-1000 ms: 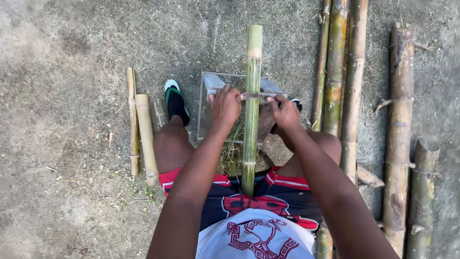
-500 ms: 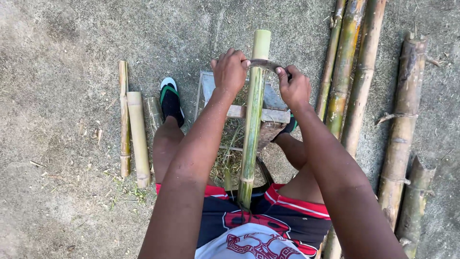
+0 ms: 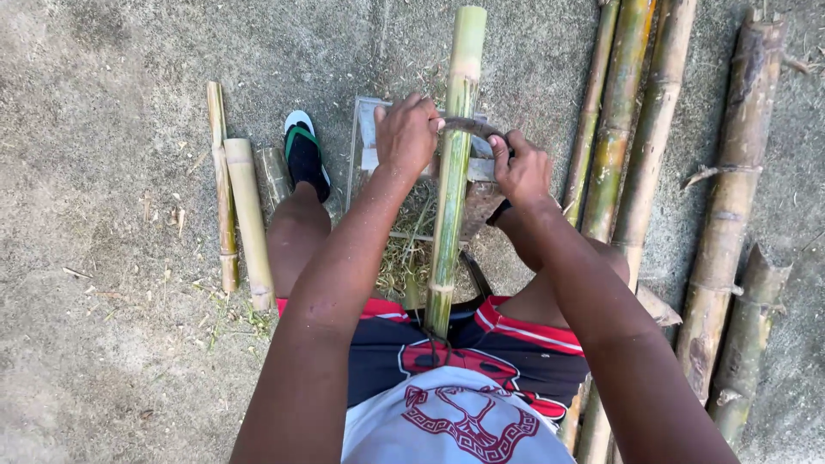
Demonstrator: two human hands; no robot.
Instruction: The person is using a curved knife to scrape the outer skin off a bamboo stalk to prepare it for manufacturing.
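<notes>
Green bamboo pole (image 3: 453, 172) stands between your knees, and your curved blade (image 3: 468, 127) has slid back down from its tip since a moment ago. Your left hand (image 3: 406, 133) and right hand (image 3: 520, 167) stay clenched on the blade's two ends, so the scraping stroke continues.

At nine o'clock from you lie two short cut bamboo pieces (image 3: 249, 223) side by side on the bare concrete ground (image 3: 103, 129), a thinner one on their left. At three o'clock you have long bamboo poles (image 3: 619, 137) laid parallel, and further out a thicker weathered pole (image 3: 730, 198). Your black sandal with green strap (image 3: 305, 155) sits at eleven o'clock
</notes>
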